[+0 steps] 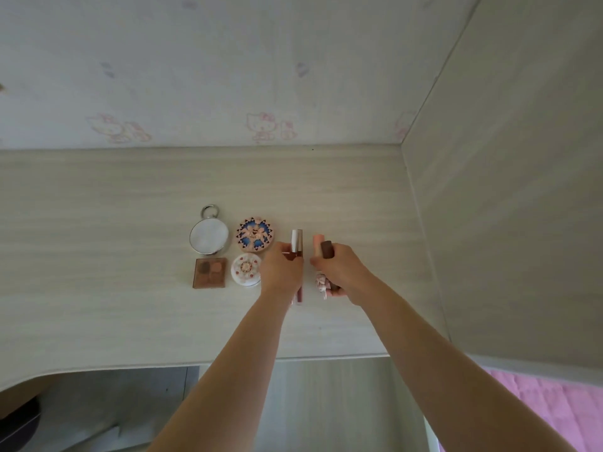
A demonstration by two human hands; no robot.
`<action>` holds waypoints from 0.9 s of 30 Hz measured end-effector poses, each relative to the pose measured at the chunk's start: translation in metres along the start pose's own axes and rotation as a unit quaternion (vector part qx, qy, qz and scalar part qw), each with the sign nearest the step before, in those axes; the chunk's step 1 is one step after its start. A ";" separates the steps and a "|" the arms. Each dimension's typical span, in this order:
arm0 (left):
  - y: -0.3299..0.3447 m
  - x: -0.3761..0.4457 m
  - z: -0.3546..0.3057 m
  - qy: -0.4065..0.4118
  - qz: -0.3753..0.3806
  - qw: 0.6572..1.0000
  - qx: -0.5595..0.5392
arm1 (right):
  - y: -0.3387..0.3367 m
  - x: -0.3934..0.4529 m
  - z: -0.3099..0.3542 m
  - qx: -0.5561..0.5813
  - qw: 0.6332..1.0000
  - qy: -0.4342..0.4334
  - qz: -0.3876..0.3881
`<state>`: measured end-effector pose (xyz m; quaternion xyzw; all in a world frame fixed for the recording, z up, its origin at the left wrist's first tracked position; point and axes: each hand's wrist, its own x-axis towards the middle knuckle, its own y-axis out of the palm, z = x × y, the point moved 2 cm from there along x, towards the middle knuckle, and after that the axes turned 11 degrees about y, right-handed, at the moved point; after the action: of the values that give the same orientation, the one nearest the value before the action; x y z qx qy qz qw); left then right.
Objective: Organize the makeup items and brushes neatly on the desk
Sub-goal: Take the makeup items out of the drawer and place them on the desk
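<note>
On the pale wood desk [98, 256] four compacts sit in a square: a white round mirror compact with a ring [209, 235], a blue-and-pink patterned round compact [254, 234], a brown square eyeshadow palette [209, 272] and a white round floral compact [245, 267]. Right of them my left hand [283, 270] holds a silver-capped lip gloss tube [297, 244] lying lengthwise. My right hand [339, 270] grips a brown tube [327, 249] beside a peach-capped tube [318, 243]; their lower parts are partly hidden by my fingers.
A wallpapered wall [261, 76] runs behind the desk and a wooden side panel [505, 223] closes its right end. The desk's front edge [163, 365] curves down at the left. Pink bedding [554, 409] shows at the lower right.
</note>
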<state>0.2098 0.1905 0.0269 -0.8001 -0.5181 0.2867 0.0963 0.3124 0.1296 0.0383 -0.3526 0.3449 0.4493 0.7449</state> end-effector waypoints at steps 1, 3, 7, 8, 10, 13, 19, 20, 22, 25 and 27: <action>0.001 0.004 -0.001 0.000 -0.003 1.000 0.017 | 0.000 0.005 0.002 0.001 1.000 0.002 -0.010; 0.002 0.011 -0.001 -0.001 -0.007 0.999 0.042 | -0.001 0.014 0.006 -0.019 0.999 0.001 -0.029; 0.004 0.020 -0.001 -0.010 -0.008 0.998 0.068 | 0.002 0.025 0.014 -0.060 0.998 -0.009 -0.036; 0.004 0.022 -0.002 -0.010 -0.009 0.997 0.076 | 0.003 0.027 0.016 -0.070 0.996 -0.017 -0.046; 0.006 0.025 -0.002 -0.011 -0.010 0.996 0.088 | 0.005 0.029 0.021 -0.081 0.994 -0.033 -0.064; 0.008 0.028 -0.003 -0.016 -0.010 0.994 0.103 | 0.007 0.031 0.026 -0.109 0.989 -0.055 -0.087; 0.011 0.034 -0.005 -0.021 -0.005 0.993 0.113 | 0.005 0.034 0.030 -0.154 0.978 -0.074 -0.119; 0.012 0.033 -0.004 -0.020 -0.004 0.994 0.112 | 0.004 0.034 0.030 -0.154 0.978 -0.075 -0.122; 0.013 0.032 -0.004 -0.017 -0.009 0.994 0.105 | 0.004 0.035 0.030 -0.155 0.977 -0.075 -0.122; 0.013 0.029 -0.002 0.009 -0.030 0.993 0.114 | 0.002 0.036 0.029 -0.144 0.977 -0.081 -0.131; 0.013 0.027 -0.001 0.028 -0.043 0.992 0.117 | -0.001 0.037 0.028 -0.137 0.976 -0.084 -0.145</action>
<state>0.2287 0.2086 0.0115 -0.7680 -0.5120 0.3181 0.2163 0.3319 0.1681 0.0223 -0.4584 0.1621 0.4077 0.7729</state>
